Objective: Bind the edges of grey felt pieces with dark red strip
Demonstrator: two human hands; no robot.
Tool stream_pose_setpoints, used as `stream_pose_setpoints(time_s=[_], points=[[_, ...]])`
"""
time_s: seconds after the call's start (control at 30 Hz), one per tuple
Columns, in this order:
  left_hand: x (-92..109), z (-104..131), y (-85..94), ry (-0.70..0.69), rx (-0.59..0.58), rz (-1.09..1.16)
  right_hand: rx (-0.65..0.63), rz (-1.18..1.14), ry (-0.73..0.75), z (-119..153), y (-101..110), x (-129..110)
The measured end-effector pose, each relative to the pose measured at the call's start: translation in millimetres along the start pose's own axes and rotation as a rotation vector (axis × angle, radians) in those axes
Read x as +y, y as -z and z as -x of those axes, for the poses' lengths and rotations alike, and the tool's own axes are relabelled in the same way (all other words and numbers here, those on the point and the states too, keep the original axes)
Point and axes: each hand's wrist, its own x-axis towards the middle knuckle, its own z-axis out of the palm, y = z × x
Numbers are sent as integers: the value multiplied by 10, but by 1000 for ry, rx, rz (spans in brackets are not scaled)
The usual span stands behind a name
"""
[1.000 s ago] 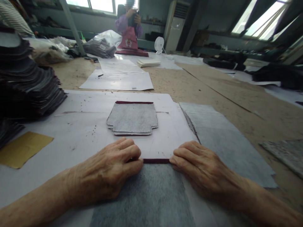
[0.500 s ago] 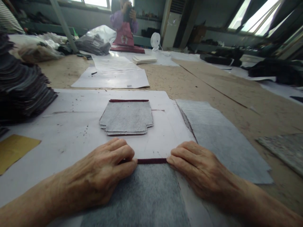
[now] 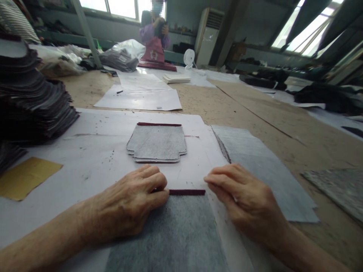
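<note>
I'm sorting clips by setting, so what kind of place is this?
Probably a sewing or leather-goods workshop: a tall stack of cut pieces on a big worktable, notched grey panels with dark red edges, and a person in an apron standing across the table.

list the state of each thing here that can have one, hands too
Left hand: fingers on the maroon strip
Right hand: off the strip, fingertips together
Maroon strip: straight, along the near grey sheet's far edge
Near grey sheet: flat
Small grey pieces: stacked
Dark pile: stacked high, uneven
Fan: upright; on or off unclear
</note>
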Motion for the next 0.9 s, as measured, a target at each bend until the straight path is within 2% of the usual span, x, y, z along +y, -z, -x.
stream_pose_setpoints(time_s=[0.1, 0.2, 0.27, 0.37, 0.5, 0.57, 0.63, 0.8, 0.9], points=[[-4, -14, 3, -8, 6, -21, -49, 24, 180, -61, -231, -240], [-14, -33, 7, 4, 0, -25, -62, 39, 197, -70, -416, -381], [-30, -33, 7, 2, 10, -19, -55, 67, 193, -54, -465, -401], [-76, 6, 11, 17, 63, 39, -75, 87, 203, -34, -461, -379], [-151, 136, 50, 153, 193, 148, -77, 94, 181, -45, -458, -356], [-171, 214, 85, 171, 197, 152, -61, 94, 189, -56, -471, -353], [-172, 280, 117, 155, 179, 136, -42, 95, 222, -63, -479, -349], [-124, 349, 134, 72, 215, 3, -18, 112, 294, -70, -461, -340], [-94, 346, 116, 35, 177, -66, -58, 138, 323, -78, -445, -348]])
